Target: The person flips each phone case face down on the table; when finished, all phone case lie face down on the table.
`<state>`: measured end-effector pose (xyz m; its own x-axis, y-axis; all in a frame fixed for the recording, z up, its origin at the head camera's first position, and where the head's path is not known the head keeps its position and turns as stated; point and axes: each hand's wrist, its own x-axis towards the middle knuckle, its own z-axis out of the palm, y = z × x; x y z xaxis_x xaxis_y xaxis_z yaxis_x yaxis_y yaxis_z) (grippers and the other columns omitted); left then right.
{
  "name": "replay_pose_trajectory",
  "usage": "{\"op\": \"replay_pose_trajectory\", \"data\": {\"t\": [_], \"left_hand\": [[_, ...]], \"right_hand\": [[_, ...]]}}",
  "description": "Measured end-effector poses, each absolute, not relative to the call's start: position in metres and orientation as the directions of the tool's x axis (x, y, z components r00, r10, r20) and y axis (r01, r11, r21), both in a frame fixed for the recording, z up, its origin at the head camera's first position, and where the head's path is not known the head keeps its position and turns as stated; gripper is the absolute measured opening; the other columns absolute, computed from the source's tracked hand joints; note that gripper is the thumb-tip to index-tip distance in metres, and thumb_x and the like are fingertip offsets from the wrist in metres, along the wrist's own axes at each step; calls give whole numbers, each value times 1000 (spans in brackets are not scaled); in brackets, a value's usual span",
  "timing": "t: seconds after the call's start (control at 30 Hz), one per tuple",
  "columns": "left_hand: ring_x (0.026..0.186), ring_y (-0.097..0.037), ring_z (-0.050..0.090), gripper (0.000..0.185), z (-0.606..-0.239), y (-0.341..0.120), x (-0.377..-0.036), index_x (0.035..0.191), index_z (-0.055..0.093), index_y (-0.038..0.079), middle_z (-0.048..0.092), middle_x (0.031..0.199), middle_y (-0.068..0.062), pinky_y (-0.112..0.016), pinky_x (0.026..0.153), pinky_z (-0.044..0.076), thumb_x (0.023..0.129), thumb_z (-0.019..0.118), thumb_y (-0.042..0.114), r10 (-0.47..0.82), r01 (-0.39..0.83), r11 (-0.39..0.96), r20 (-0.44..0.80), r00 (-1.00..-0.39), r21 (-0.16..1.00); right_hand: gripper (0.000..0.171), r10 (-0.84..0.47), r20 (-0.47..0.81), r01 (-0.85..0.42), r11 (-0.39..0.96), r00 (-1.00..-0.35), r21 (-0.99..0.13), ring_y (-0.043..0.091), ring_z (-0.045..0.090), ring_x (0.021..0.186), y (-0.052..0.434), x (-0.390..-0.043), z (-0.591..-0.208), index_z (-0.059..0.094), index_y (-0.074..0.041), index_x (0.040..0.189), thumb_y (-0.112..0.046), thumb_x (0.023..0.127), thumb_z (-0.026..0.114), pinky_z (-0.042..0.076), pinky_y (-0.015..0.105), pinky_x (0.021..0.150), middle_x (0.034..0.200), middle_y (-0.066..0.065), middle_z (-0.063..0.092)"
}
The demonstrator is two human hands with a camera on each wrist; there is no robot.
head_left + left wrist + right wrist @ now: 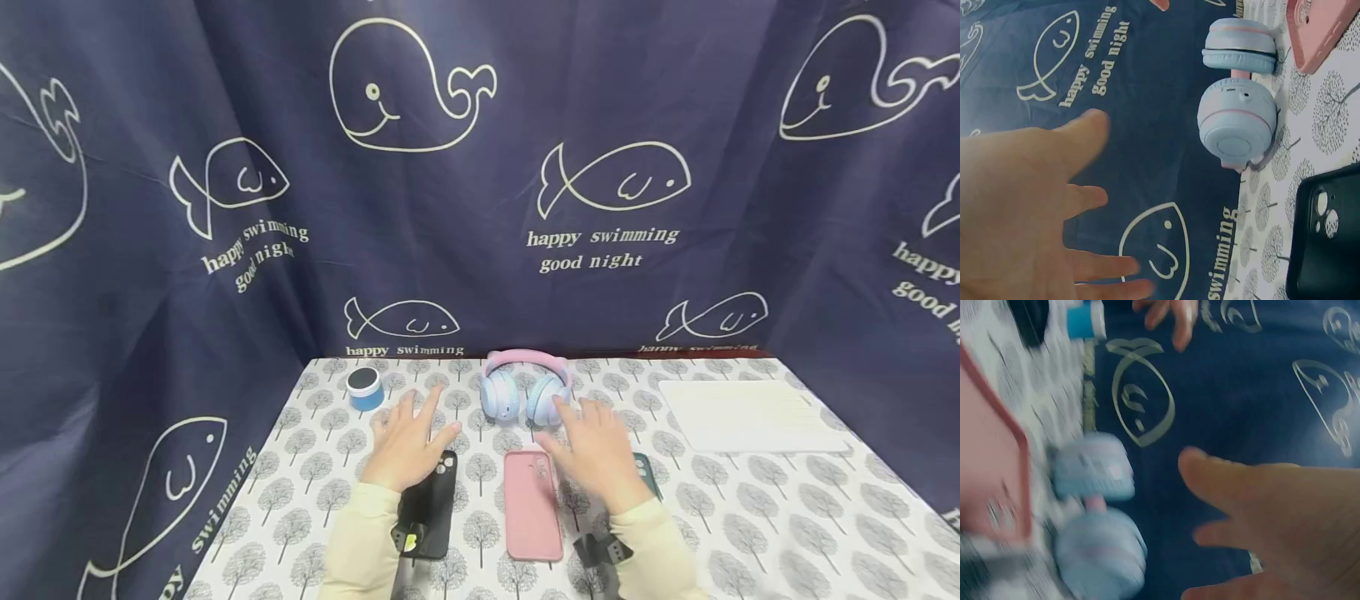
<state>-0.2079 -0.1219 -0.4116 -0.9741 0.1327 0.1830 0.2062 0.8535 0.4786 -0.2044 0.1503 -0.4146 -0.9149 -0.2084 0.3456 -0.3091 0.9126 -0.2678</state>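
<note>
Fingers (429, 402) on the left hand (408, 446) are spread wide and holding nothing, palm down just above the top end of the black phone case (429, 505), which looks matte and rubbery with a raised camera cutout. Right hand (597, 450) is the same deal: fingers fanned out flat, empty, hovering between the pink phone case (532, 507) and a dark green case (647, 473) that mostly hides under it. The pink one is a smooth rounded rectangle, silicone by the look, lying flat near the middle of the bench (750, 517).

Just beyond both hands sit the headphones (527, 388): pale blue round earcups with a glossy plastic shell, soft padded cushions, and a pink headband with little ear-like bumps on top. They stand on their cups at the far middle of the bench. In the left wrist view the headphones (1238, 109) are sharp enough to show a small port hole on one cup; the right wrist view is too blurry for detail.

Far left there's a small blue cylinder (365, 388) with a dark round top, maybe a speaker. Far right lies a flat white ribbed board (750, 415). Bench cover is a white cloth printed with grey trees, and a navy curtain (480, 208) with outlined whales hangs all around.
</note>
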Motion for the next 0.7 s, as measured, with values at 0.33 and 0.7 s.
{"op": "replay_pose_trajectory", "data": {"t": [0.33, 0.7], "left_hand": [[118, -50, 55, 64, -432, -139, -213, 141, 48, -5, 58, 128, -31, -62, 95, 44, 93, 64, 35, 100, 83, 864, -7, -995, 496], [44, -19, 57, 21, -452, -149, -214, 84, 58, 1, 55, 62, -7, -32, 43, 47, 83, 75, 13, 77, 20, 804, -71, -994, 595]], "right_hand": [[40, -206, 317, -344, 807, -926, -480, 37, 65, 89, 57, -206, -456, 66, 10, 113, -20, 87, 70, 55, 50, 77, 105, 23, 65], [29, -242, 177, -300, 753, -954, -586, 19, 50, 64, 19, -200, -477, 64, 4, 86, -20, 79, 78, 48, 37, 59, 79, 8, 53]]}}
